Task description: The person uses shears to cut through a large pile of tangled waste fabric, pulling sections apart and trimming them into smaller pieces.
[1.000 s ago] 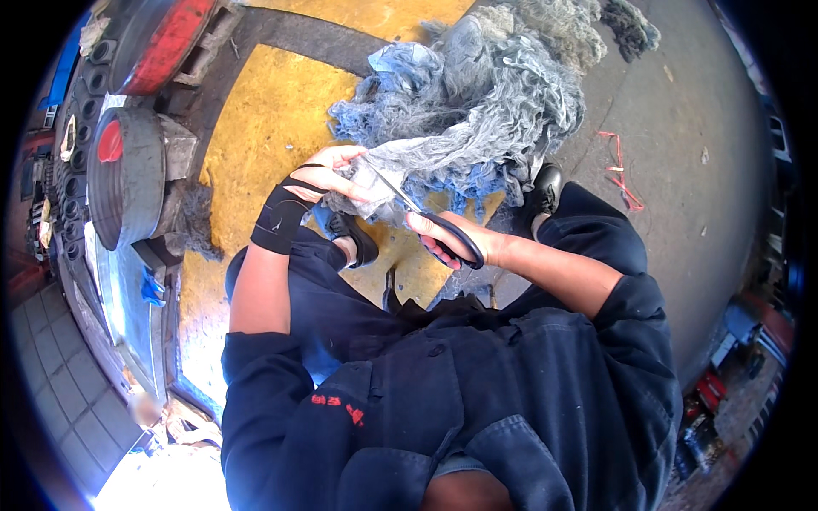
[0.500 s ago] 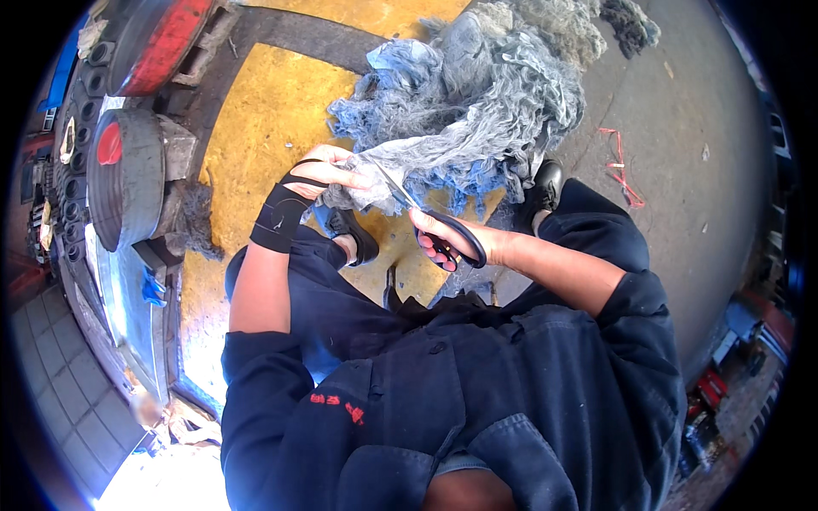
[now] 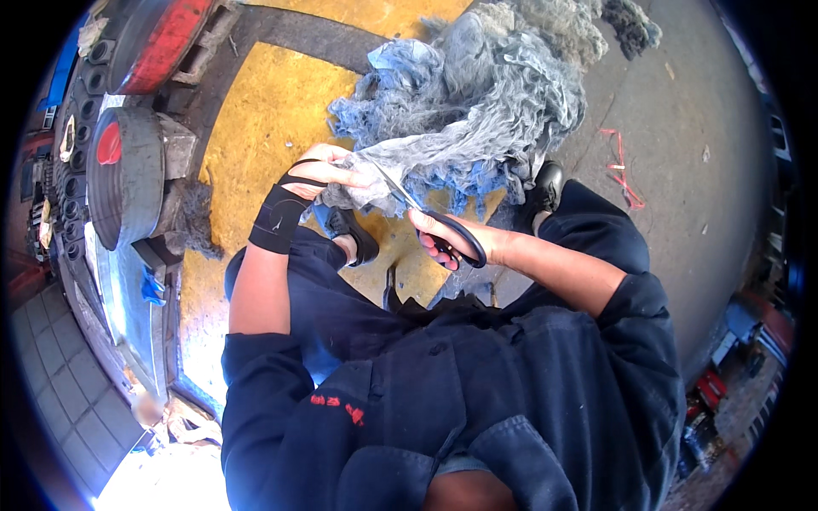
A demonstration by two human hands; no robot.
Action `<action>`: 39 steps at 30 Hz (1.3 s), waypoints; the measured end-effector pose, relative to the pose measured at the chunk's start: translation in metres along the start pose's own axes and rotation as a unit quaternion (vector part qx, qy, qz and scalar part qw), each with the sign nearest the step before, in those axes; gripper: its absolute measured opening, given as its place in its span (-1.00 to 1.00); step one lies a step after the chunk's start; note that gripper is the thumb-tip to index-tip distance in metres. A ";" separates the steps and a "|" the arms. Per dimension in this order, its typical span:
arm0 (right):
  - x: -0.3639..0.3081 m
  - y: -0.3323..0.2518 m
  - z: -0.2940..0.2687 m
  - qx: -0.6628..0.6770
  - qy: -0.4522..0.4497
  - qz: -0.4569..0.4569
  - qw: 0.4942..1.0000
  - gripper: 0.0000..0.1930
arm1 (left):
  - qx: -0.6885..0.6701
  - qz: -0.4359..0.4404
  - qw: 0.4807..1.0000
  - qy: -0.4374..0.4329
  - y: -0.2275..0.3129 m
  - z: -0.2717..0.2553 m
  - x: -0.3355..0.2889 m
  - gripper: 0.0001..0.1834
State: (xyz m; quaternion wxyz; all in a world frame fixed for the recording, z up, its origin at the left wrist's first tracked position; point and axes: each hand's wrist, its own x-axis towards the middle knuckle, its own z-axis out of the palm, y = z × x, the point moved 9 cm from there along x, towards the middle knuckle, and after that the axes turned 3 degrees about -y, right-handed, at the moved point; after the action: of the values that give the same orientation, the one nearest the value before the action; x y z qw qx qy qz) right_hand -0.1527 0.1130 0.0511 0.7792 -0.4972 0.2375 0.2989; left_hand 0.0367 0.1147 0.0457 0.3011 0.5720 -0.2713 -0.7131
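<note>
1. At the left, a dark fibrous clump (image 3: 198, 223) lies beside the blocks under a round metal drum (image 3: 128, 179); whether it was cut from anything cannot be told.
2. The left hand (image 3: 322, 175), its wrist in a black wrap (image 3: 281, 220), is closed in a pinch on the pale near end of the grey-blue fibre heap (image 3: 486, 102).
3. The scissors (image 3: 466, 234) point at that end, blades against it; the cutting seems under way, though how deep is unclear.
4. The right hand (image 3: 439, 232) curls round the scissors' handles.
5. The heap spreads over the floor ahead of the shoes; the pinched end looks joined to it, so most appears left uncut.
</note>
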 end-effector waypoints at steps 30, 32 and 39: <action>-0.044 0.014 -0.026 -0.329 -0.091 0.122 0.932 -0.07 | 0.004 -0.009 0.999 0.044 -0.019 -0.027 -0.004 -0.69; -0.042 0.002 -0.015 -0.237 -0.080 0.095 0.964 -0.18 | 0.007 -0.014 0.999 0.047 -0.021 -0.029 -0.002 -0.67; -0.019 0.008 -0.009 -0.064 -0.019 0.067 0.996 -0.25 | 0.002 -0.023 0.999 0.039 -0.019 -0.023 -0.001 -0.62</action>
State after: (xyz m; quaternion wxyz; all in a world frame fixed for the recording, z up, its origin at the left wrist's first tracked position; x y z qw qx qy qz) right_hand -0.1723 0.1029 0.0546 0.7287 -0.5228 0.2355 0.3744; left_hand 0.0572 0.1274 0.0282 0.2945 0.6062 -0.2473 -0.6962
